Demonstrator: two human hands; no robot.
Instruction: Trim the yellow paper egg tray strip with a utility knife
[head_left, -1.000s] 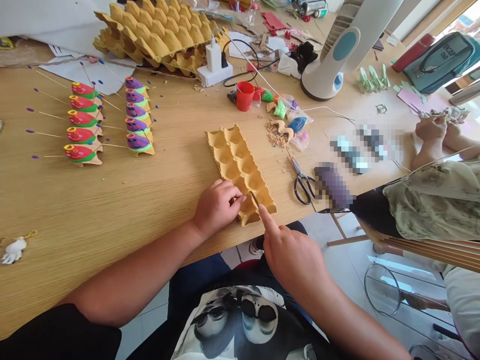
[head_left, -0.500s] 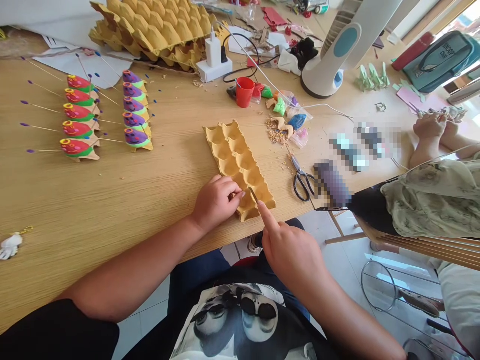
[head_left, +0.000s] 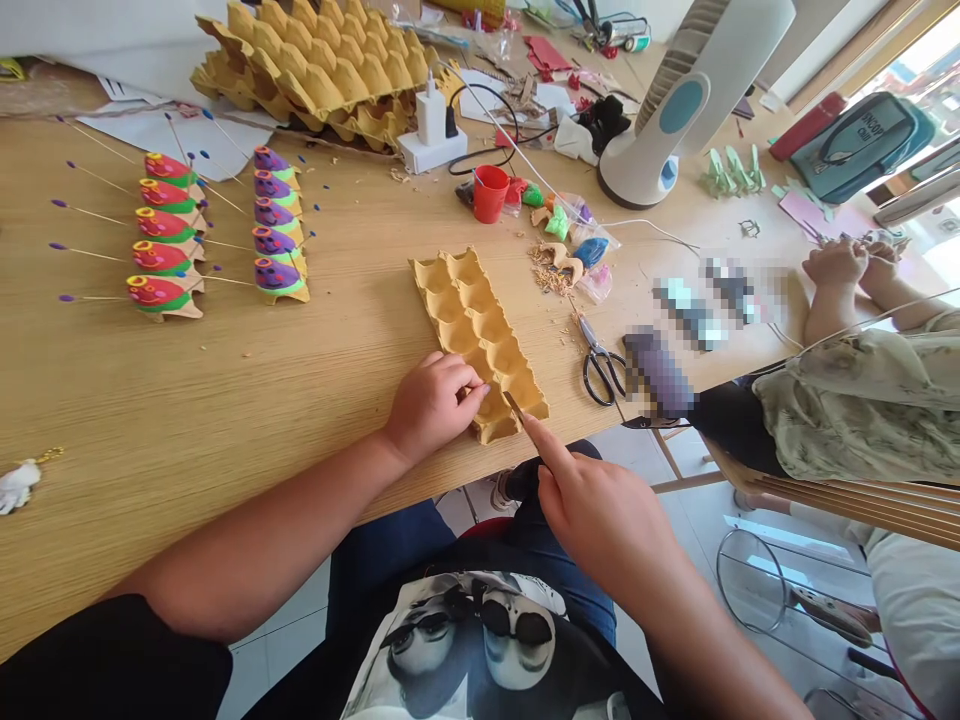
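Right hand [head_left: 604,505] grips a slim blade [head_left: 514,407]; left hand [head_left: 431,402] pinches the carton strip [head_left: 489,325] beneath, seemingly whole. Left of them, painted cups [head_left: 165,227] look finished.

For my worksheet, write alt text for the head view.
A person's left hand rests on a yellow egg-tray strip; the right hand holds a thin tool over it. Scissors share the table with painted figures at left.
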